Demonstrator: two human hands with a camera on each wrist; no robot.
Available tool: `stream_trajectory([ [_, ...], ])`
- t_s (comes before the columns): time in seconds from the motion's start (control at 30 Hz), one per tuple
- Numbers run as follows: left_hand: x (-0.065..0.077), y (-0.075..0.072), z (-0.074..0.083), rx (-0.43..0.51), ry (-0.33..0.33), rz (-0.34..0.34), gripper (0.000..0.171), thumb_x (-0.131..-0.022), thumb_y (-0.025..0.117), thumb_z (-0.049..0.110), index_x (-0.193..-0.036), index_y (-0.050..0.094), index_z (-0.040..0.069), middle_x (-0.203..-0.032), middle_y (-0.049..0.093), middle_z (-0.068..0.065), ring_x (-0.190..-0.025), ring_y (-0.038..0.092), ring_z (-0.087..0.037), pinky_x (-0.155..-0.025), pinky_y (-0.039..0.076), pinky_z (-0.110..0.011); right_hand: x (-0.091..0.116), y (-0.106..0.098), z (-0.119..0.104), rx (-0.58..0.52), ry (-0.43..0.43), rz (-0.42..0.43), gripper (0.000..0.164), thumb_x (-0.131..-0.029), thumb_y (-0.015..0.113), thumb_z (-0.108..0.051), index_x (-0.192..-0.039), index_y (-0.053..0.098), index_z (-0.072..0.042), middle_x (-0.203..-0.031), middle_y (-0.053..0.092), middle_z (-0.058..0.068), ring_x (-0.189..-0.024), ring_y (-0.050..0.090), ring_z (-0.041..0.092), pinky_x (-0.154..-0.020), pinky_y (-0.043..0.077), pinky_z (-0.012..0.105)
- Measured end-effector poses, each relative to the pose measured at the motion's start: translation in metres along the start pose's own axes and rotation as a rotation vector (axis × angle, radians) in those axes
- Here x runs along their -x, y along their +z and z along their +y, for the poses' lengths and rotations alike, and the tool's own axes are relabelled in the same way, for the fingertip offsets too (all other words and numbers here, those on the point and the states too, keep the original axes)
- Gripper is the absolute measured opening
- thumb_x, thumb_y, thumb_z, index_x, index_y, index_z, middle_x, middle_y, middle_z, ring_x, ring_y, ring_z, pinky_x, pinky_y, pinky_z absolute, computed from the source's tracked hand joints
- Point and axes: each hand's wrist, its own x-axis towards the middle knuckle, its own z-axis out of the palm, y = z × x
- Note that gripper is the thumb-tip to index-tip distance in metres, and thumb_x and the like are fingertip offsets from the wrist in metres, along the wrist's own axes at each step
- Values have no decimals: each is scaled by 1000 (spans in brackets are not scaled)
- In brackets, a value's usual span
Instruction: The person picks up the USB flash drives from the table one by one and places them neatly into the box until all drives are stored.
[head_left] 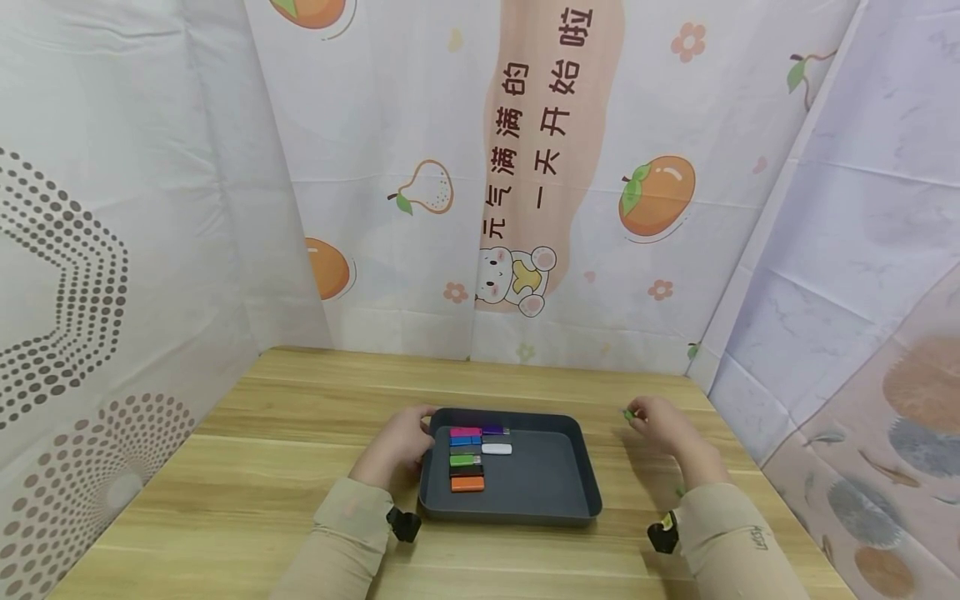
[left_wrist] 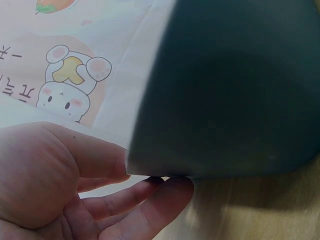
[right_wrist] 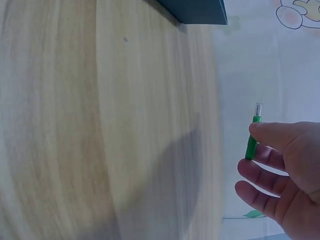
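A dark grey tray (head_left: 540, 479) lies on the table, and my left hand (head_left: 402, 437) holds its left edge between thumb and fingers. In the left wrist view the tray wall (left_wrist: 225, 100) fills much of the picture. Inside, along the left, USB sticks lie in a column: pink (head_left: 465, 432), blue (head_left: 466, 441), grey, green (head_left: 465, 460), black (head_left: 467, 471) and orange (head_left: 467, 484). Beside them are a purple one (head_left: 495, 431) and a white one (head_left: 497, 449). Right of the tray, my right hand (head_left: 663, 425) pinches a green USB stick (right_wrist: 252, 142) above the table.
The wooden table (head_left: 262, 450) runs up to patterned curtains (head_left: 405, 100) at the back and both sides. Small green items (head_left: 681, 492) show near the right sleeve, too small to make out. Each wrist carries a black camera (head_left: 405, 525).
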Motion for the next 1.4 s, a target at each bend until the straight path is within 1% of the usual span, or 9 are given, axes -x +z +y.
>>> stream_trajectory([
  [0.13, -1, 0, -1, 4, -1, -3, 57, -90, 60, -9, -145, 53, 3, -109, 64, -19, -70, 64, -26, -52, 57, -36, -2, 0, -4, -11, -17, 29, 17, -98, 64, -4, -112, 66, 5, -101, 67, 17, -92, 65, 32, -79, 56, 51],
  [0.27, -1, 0, -1, 23, -15, -5, 57, -91, 59, -9, -146, 53, 4, -112, 64, -21, -71, 65, -27, -53, 57, -37, -4, -1, -8, 3, -52, 63, 17, -98, 64, -5, -112, 67, 5, -102, 69, 19, -92, 67, 34, -79, 56, 52],
  [0.53, -1, -1, -1, 25, -9, -11, 56, -91, 59, -10, -145, 53, 3, -110, 64, -20, -73, 65, -27, -55, 58, -38, -8, -3, -25, 24, -96, 115, 17, -98, 65, -7, -112, 69, 1, -104, 70, 18, -93, 67, 34, -81, 55, 53],
  [0.63, 0, -1, -1, 19, -8, -11, 57, -90, 59, -10, -145, 53, 3, -110, 64, -20, -73, 65, -27, -55, 58, -38, -10, -3, -31, 31, -107, 122, 18, -98, 65, -8, -113, 69, 1, -105, 70, 18, -92, 67, 34, -80, 55, 53],
  [0.77, 0, -1, -1, 13, -7, -9, 57, -90, 59, -10, -145, 53, 3, -110, 64, -20, -73, 65, -27, -54, 58, -37, -12, -6, -42, 20, -102, 111, 22, -99, 64, -10, -118, 69, 1, -106, 70, 17, -92, 68, 33, -80, 56, 51],
  [0.9, 0, -1, -1, 15, -5, -9, 57, -90, 59, -9, -146, 53, 4, -110, 64, -19, -72, 65, -27, -53, 57, -37, -13, -7, -53, 23, -117, 117, 22, -100, 64, -11, -118, 69, 0, -106, 69, 15, -92, 68, 32, -80, 57, 49],
  [1.07, 0, -1, -1, 20, -2, -12, 57, -91, 59, -9, -146, 53, 4, -112, 64, -21, -71, 65, -27, -53, 57, -37, -14, -5, -66, 33, -156, 139, 20, -99, 66, -11, -117, 70, -2, -107, 69, 13, -92, 68, 30, -80, 56, 49],
  [1.2, 0, -1, -1, 20, -3, -12, 57, -91, 59, -9, -146, 53, 4, -112, 64, -20, -70, 64, -26, -53, 57, -36, -15, -3, -75, 33, -195, 161, 19, -98, 67, -10, -116, 71, -3, -107, 68, 13, -91, 67, 27, -78, 57, 45],
  [1.4, 0, -1, -1, 16, -1, -9, 56, -90, 59, -9, -145, 54, 4, -111, 64, -20, -71, 64, -26, -52, 57, -36, -14, 0, -90, 18, -238, 162, 18, -98, 68, -10, -114, 72, -5, -109, 66, 12, -91, 68, 24, -77, 58, 42],
])
